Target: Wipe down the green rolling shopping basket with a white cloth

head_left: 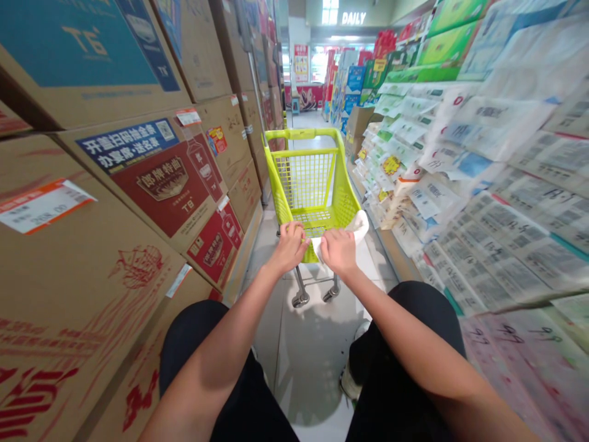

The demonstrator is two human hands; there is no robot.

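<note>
A small lime-green plastic shopping cart (306,178) stands in a narrow store aisle ahead of me, its basket empty. My left hand (289,245) is closed on the near rim of the cart. Just to its right, my right hand (338,250) is closed on a white cloth (360,224) that lies pressed against the same rim and drapes over the cart's near right corner. My knees in black trousers show low in the frame; I seem to crouch behind the cart.
Stacked brown cardboard cartons (151,184) with red and blue labels wall the left side. Shelves of white packaged tissue (483,159) line the right. The pale tiled floor (304,356) runs ahead toward a far "DAILY" sign (353,18).
</note>
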